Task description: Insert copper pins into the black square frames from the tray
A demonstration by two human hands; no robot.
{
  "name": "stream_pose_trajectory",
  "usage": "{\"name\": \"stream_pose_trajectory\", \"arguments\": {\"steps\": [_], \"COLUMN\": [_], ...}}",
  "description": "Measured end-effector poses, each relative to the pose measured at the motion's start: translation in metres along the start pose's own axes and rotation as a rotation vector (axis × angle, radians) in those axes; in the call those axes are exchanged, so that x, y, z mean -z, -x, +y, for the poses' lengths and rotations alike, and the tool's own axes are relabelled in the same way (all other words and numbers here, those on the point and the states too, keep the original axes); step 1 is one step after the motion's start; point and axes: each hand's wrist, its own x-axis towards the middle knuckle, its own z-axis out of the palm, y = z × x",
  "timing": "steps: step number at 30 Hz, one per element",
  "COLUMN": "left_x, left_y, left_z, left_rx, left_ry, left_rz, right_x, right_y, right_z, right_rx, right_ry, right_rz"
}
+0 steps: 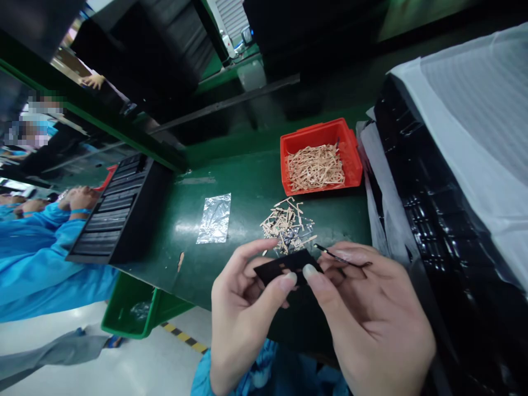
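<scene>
A small flat black plate (284,267) is held up between my two hands, its left part pinched by my left hand (247,297). My right hand (371,308) presses its thumb on the plate's right part. Between the fingers of that same hand lies a thin dark stick-like tool (338,256), its tip pointing left. Just beyond the plate, a loose pile of small tan strips (286,223) lies on the green table (247,170). Behind the pile stands a red bin (352,157) holding many more tan strips (315,168).
A clear plastic bag (214,218) lies left of the pile. Black trays (111,212) stand at the table's left edge, near a co-worker's blue sleeve (45,269). Below is a green bin (127,308). Shiny black stacked trays (445,192) under white sheeting (487,121) rise on the right.
</scene>
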Motion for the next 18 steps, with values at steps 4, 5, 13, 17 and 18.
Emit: {"name": "stream_pose_trajectory", "arguments": {"steps": [4,5,13,17,18], "left_x": [-0.006,-0.007,-0.007,-0.009,-0.010], "left_y": [0.001,0.002,0.014,0.017,0.018], "left_z": [0.000,0.000,0.005,0.003,0.003], "left_rx": [0.066,0.067,-0.114,-0.253,-0.275], "left_ry": [0.153,0.143,-0.263,-0.509,-0.541], "left_rz": [0.034,0.033,0.095,0.138,0.145], "right_x": [0.003,0.003,0.006,0.007,0.008], "right_y": [0.000,-0.001,-0.005,-0.003,-0.003], "right_z": [0.001,0.001,-0.002,-0.002,-0.002], "right_rx": [0.009,0.017,-0.059,-0.133,-0.143], "right_ry": [0.035,0.053,0.037,0.030,0.025], "right_rz": [-0.013,-0.030,-0.193,-0.244,-0.250]}}
